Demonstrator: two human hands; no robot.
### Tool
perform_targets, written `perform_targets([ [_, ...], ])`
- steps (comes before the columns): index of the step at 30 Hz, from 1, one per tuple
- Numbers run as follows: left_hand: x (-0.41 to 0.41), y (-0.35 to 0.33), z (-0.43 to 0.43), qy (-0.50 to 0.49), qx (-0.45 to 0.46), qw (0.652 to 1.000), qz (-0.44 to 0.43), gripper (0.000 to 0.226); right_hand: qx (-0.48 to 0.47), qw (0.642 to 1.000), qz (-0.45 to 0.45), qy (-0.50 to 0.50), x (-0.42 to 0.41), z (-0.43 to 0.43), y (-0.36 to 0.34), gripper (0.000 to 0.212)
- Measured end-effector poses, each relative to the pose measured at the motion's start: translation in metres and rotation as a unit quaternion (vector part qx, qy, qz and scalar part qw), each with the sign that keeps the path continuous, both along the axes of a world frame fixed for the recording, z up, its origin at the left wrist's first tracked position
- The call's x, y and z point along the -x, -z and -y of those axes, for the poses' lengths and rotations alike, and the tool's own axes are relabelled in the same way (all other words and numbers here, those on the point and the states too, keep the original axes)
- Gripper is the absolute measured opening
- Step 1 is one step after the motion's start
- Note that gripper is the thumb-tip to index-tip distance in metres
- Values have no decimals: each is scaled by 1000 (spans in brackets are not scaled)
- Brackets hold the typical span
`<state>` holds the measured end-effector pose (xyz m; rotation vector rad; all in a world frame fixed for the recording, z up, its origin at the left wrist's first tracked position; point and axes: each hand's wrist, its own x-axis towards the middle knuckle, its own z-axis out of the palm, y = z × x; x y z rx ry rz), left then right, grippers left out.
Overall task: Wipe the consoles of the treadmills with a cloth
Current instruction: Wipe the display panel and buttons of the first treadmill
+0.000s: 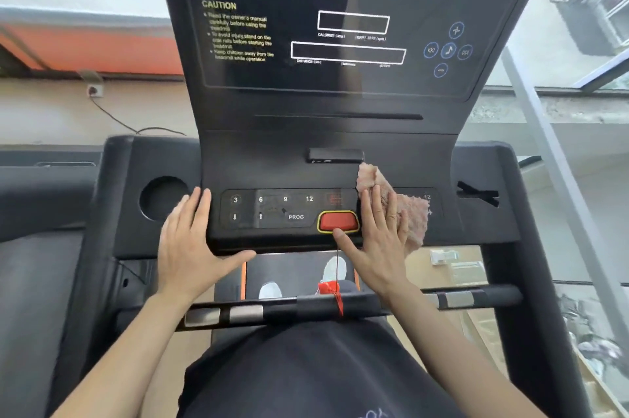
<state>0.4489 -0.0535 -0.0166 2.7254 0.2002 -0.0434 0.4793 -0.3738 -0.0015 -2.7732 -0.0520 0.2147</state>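
On the lower button strip of the treadmill console (326, 111), the right hand (377, 240) lies flat, fingers spread, pressing a pink cloth (413, 209) that hides the right-side buttons except a "12". Its thumb touches the red stop button (338, 221). The left hand (194, 244), open and empty, rests beside the cup recess (160, 198). Upper displays are cropped.

Bright daylight enters from the windows (585, 43) at right — washed out there; the glossy console (340, 77) shows soft reflections; edges bend with wide-angle distortion; printed text is slightly blurred.
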Motion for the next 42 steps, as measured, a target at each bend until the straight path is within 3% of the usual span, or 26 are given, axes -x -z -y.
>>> perform_targets([
  [13,1,9,-7,6,22,998,61,128,47,985,-6,-165,8,-111,-6,99],
  [19,7,13,-28,71,70,992,82,109,38,966,-7,-256,3,-160,-1,98],
  [23,30,21,-47,39,86,989,115,94,-5,941,-30,-337,-4,-182,0,90],
  [26,47,25,-44,-13,115,982,149,84,-101,922,-82,-366,-13,-194,-10,84],
  [28,52,22,-34,-29,130,978,161,83,-197,910,-92,-353,-15,-192,-19,82],
  [31,50,16,-12,-27,115,975,188,83,-267,923,-3,-276,-5,-168,-26,61],
  [33,44,15,1,-20,82,979,184,83,-243,941,87,-218,7,-140,-23,46],
  [36,28,17,19,4,-6,992,125,86,-164,971,129,-114,29,-85,-11,35],
  [42,0,17,54,19,-99,994,51,78,-30,989,135,47,69,20,10,52],
])
